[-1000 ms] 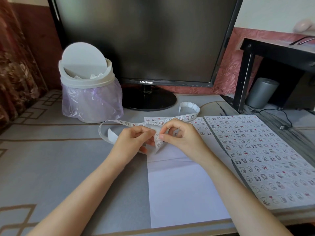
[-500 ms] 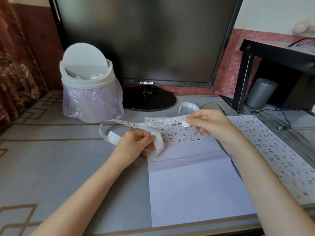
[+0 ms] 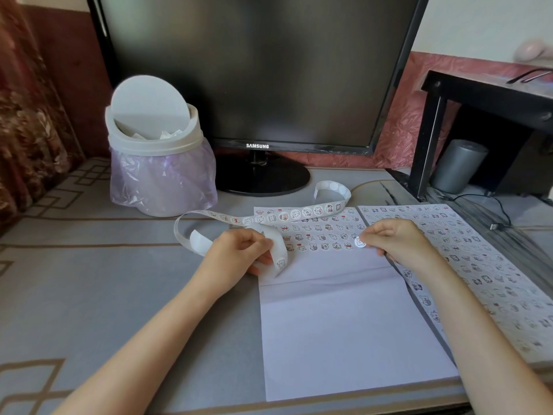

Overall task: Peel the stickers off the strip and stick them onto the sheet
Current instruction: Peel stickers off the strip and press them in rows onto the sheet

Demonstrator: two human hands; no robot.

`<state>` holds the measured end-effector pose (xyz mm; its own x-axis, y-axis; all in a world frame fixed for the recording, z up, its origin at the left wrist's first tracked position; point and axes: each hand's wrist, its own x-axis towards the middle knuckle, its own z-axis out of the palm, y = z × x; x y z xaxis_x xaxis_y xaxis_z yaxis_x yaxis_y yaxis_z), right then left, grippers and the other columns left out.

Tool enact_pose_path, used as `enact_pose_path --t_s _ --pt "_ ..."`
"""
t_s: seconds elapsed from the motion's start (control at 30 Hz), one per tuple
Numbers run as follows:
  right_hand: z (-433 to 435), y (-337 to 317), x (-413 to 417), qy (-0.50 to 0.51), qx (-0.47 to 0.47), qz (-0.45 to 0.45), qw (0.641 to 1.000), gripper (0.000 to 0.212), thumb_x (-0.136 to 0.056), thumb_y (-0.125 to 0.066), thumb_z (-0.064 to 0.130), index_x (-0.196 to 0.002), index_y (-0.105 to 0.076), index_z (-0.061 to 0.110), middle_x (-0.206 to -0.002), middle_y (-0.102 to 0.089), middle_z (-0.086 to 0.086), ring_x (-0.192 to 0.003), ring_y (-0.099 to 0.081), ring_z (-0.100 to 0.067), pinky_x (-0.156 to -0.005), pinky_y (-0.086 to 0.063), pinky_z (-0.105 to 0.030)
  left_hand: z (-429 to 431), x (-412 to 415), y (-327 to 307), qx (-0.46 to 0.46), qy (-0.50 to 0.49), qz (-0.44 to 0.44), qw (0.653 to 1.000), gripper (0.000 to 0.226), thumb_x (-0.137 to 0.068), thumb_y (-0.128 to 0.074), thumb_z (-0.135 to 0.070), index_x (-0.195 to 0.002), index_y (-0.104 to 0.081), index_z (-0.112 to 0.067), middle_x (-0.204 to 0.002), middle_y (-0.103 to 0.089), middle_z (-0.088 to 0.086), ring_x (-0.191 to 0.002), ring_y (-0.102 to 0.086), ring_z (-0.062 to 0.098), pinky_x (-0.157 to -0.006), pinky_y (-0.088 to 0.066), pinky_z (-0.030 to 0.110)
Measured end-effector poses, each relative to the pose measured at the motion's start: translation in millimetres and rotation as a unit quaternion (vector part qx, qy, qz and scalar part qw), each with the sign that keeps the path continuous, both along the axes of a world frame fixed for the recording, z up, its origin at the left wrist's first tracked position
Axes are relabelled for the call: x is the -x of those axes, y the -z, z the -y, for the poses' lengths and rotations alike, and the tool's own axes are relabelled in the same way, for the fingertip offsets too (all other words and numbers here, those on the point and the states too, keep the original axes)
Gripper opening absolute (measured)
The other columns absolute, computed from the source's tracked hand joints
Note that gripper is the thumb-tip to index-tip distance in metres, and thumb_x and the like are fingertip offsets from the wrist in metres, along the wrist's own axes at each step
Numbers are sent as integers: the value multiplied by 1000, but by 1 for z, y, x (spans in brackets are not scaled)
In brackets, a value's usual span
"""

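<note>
A long white sticker strip (image 3: 269, 218) loops across the desk, with round cartoon stickers along it. My left hand (image 3: 239, 253) pinches the strip's near end. A white paper sheet (image 3: 344, 324) lies in front of me, with several rows of stickers along its top. My right hand (image 3: 392, 238) pinches one round sticker (image 3: 359, 242) at the right end of the lowest row, at the sheet's surface.
A second sheet (image 3: 466, 259) full of stickers lies to the right. A small white swing-lid bin (image 3: 155, 154) with a purple bag stands at the back left, beside a black monitor (image 3: 254, 70). A black stand (image 3: 478, 97) and grey cylinder (image 3: 457, 166) are at the right.
My right hand peeled a sticker off the strip at my left hand, carried it right, and has brought it down to the lowest sticker row on the sheet. My left hand stayed put.
</note>
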<state>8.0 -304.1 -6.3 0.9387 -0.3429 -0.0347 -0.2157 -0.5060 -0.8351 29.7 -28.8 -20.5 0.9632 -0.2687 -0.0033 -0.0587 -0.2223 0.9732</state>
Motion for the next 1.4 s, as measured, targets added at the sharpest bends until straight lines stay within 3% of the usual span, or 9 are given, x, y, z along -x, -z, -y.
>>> enact_pose_path --t_s 0.17,0.9,1.4 --pt "3 3 1 -8 5 1 1000 5 -79 -72 13 -83 -71 10 -64 -65 1 -51 -48 -7 -42 -32 -9 0 -1 1 -2 2 6 1000 22 -91 -59 -13 -71 -64 -11 -60 -66 -7 -52 -62 2 -53 -51 15" --pt "3 10 -3 -23 38 17 999 6 -77 -74 12 -75 -69 16 -67 -62 -3 -60 -52 -13 -62 -41 -27 -1 -1 2 -11 2 10 1000 21 -92 -59 -15 -71 -64 -11 -57 -66 -9 -51 -61 4 -54 -51 15" --pt "-1 13 -3 -12 83 29 996 7 -77 -75 15 -77 -68 16 -69 -63 -1 -66 -57 -13 -68 -43 -29 0 -1 3 -9 3 14 1000 19 -92 -59 -14 -75 -64 -8 -61 -66 -7 -54 -62 2 -55 -53 16"
